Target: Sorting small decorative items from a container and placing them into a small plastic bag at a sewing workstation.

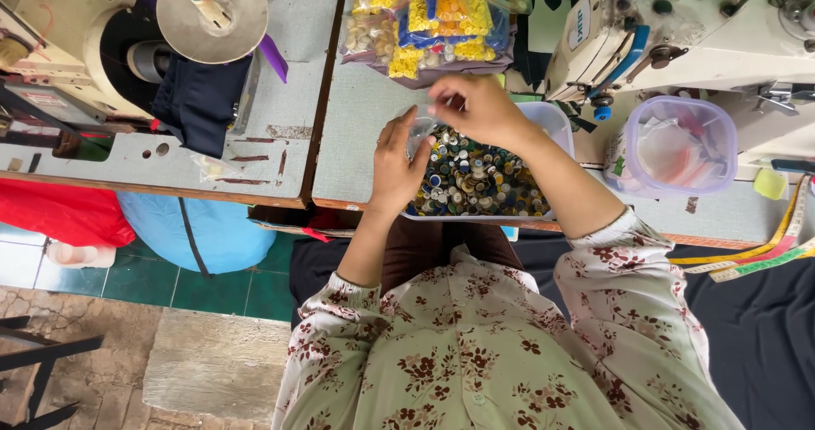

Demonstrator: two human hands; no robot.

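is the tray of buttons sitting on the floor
No, the tray of mixed buttons rests on the grey table, under both hands.

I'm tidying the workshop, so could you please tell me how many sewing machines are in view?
2: one sewing machine at the far left table, another at the far right beyond the lidded tub. Others may sit out of frame.

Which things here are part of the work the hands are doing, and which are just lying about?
In use:
left hand
right hand
small clear bag held between them
tray of mixed buttons

Lying about:
bags of yellow buttons
lidded plastic tub
sewing machine
measuring tapes
dark cloth
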